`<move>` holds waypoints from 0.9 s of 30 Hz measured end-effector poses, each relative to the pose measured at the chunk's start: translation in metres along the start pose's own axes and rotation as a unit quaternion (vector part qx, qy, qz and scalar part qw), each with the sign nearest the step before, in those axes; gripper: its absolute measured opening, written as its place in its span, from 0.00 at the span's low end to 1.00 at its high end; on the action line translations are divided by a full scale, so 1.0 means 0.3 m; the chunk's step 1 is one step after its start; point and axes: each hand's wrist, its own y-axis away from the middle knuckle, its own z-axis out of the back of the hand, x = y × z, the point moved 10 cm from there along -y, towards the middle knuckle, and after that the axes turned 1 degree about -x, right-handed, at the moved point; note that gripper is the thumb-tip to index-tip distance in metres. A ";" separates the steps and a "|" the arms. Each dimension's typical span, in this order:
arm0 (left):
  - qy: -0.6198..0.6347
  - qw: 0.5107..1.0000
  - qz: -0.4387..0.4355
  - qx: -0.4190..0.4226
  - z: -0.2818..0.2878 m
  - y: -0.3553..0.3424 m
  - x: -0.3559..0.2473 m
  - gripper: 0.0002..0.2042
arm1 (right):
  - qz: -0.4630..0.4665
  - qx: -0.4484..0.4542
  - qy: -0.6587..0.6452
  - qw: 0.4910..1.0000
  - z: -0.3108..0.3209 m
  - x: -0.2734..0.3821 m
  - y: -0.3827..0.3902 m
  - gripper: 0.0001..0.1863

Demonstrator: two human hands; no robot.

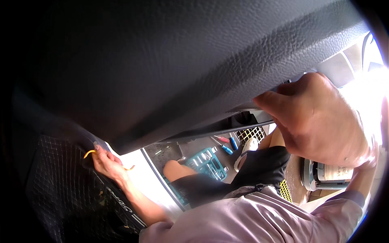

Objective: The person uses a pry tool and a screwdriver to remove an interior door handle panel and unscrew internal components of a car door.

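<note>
My right hand [314, 119] is closed with curled fingers on the lower edge of a black textured car interior panel [170, 60] that fills the upper view. Its fingertips are partly hidden behind the thumb and panel. My left hand [105, 164] is at the lower left, closed around a thin curved yellow strip [88, 152], whose other end shows below the fingers. It is beside the door sill [137, 174] and a black quilted floor mat [65, 186], under the panel's far end.
On the ground beyond the sill lie an open teal socket case [206, 164], blue screwdrivers [227, 149], red-handled tools [223, 139] and a yellow grating [251, 133]. My bent legs [255, 170] are below the panel. A white bucket [334, 172] stands at the right.
</note>
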 end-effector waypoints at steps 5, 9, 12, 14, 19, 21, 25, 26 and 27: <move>0.006 0.998 -0.057 -0.016 0.026 0.015 -0.065 0.24 | -0.025 0.026 0.022 0.999 -0.016 0.036 0.015 0.28; 0.034 0.986 -0.158 0.028 -0.007 0.052 -0.086 0.24 | -0.043 -0.010 0.048 0.998 -0.028 0.058 0.058 0.32; -0.012 0.976 -0.214 0.023 -0.005 0.061 -0.150 0.25 | -0.051 -0.075 0.080 0.993 -0.039 0.067 0.084 0.33; -0.032 0.973 -0.229 0.009 0.008 0.081 -0.195 0.24 | -0.053 -0.114 0.085 0.988 -0.058 0.080 0.084 0.32; -0.029 0.951 -0.290 0.104 -0.016 0.191 -0.323 0.19 | -0.054 -0.163 0.082 0.982 -0.069 0.093 0.103 0.32; 0.006 0.931 -0.339 0.131 -0.010 0.252 -0.402 0.15 | -0.057 -0.158 0.082 0.982 -0.073 0.098 0.109 0.32; 0.122 0.899 -0.370 0.202 -0.035 0.375 -0.547 0.12 | -0.059 -0.188 0.076 0.977 -0.093 0.084 0.120 0.33; 0.156 0.887 -0.368 0.231 -0.048 0.408 -0.572 0.12 | -0.056 -0.197 0.068 0.976 -0.093 0.083 0.121 0.33; 0.145 0.874 -0.387 0.256 -0.070 0.455 -0.609 0.15 | -0.054 -0.200 0.081 0.975 -0.098 0.086 0.117 0.33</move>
